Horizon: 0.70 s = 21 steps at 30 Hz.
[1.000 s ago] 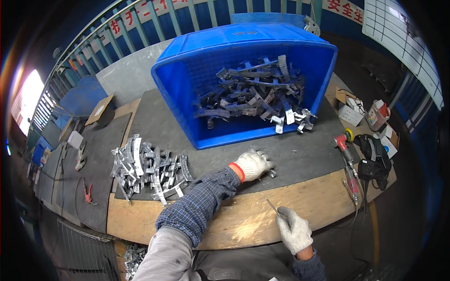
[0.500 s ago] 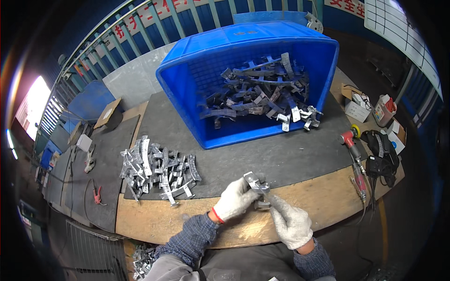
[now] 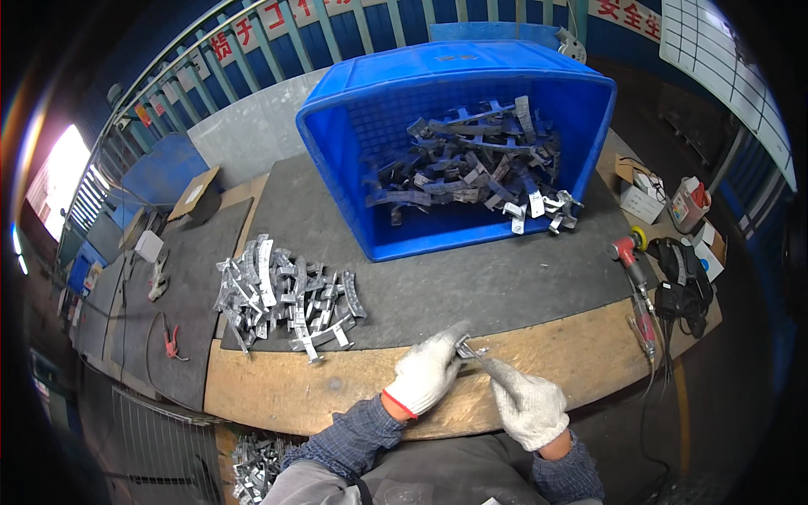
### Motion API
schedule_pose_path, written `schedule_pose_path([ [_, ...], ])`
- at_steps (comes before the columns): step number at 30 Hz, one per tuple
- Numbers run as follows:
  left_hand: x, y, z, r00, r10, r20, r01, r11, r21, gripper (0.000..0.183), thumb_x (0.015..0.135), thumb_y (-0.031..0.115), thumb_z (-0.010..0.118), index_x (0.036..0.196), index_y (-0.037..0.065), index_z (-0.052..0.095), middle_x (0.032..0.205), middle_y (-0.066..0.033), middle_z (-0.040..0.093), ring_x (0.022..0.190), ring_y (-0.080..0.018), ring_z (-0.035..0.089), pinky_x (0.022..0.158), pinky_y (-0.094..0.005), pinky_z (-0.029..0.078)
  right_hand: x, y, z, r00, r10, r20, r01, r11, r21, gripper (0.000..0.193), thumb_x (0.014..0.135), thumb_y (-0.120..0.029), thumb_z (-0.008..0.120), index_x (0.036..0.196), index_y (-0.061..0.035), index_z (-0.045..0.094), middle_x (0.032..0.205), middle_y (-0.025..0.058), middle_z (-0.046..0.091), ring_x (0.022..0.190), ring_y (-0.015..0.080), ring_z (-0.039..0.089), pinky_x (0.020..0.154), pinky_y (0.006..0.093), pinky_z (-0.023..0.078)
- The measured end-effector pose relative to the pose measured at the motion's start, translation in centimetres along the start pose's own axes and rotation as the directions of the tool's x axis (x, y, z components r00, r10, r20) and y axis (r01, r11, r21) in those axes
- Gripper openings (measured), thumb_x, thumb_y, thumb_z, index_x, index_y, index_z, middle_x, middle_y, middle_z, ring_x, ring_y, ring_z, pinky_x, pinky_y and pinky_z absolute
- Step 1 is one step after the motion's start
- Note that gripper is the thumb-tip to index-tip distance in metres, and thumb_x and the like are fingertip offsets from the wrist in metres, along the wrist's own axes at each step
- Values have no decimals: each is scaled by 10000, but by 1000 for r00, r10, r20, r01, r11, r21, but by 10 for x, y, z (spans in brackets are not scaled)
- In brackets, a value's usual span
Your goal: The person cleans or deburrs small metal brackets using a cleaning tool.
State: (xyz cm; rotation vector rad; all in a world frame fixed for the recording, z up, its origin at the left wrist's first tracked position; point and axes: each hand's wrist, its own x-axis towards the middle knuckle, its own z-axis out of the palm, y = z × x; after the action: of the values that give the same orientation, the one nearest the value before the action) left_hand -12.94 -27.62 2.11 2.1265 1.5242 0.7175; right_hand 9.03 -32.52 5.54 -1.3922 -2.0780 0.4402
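My left hand [image 3: 427, 370], in a white knit glove with a red cuff edge, is closed on a small metal bracket [image 3: 465, 346] above the wooden front strip of the bench. Most of the bracket is hidden by the fingers. My right hand [image 3: 530, 408], gloved too, is closed with its fingers pointing at the bracket. A thin dark sliver shows at its fingertips, touching or very near the bracket; what it is I cannot make out. To the left lies a pile of curved metal brackets [image 3: 268, 273]. A blue plastic bin [image 3: 387, 250] on its side holds many more brackets [image 3: 480, 164].
A red air grinder [image 3: 624, 250] with a yellow disc lies at the right, beside a black pouch [image 3: 683, 290] and small boxes [image 3: 644, 198]. A red-handled air gun [image 3: 172, 343] is on the left bench. More brackets [image 3: 257, 467] sit below the bench edge.
The bracket in my left hand has been turned and now shows less of itself. My left hand has shifted slightly lower. The whole view has tilted a little.
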Motion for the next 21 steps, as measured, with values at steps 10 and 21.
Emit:
schedule_pose_path([
  [10, -17, -2, 11, 998, 51, -36, -52, 998, -27, 672, 921, 52, 745, 1562, 87, 547, 1434, -231, 681, 1283, -423, 688, 1054, -496, 577, -1, 6, 13, 998, 57, -36, -46, 963, 267, 313, 1030, -182, 734, 1335, -120, 767, 906, 166, 804, 676, 333, 767, 676, 408, 635],
  [21, 1, -28, 3, 912, -407, 41, 217, 396, -892, 381, 1051, -9, 586, 1429, -29, 550, 1295, -197, 703, 1140, -289, 747, 974, -406, 649, -1, -4, -5, 975, 187, 123, -211, 950, 228, 352, 1084, -269, 654, 1403, -148, 740, 986, 191, 806, 818, 364, 787, 711, 464, 624],
])
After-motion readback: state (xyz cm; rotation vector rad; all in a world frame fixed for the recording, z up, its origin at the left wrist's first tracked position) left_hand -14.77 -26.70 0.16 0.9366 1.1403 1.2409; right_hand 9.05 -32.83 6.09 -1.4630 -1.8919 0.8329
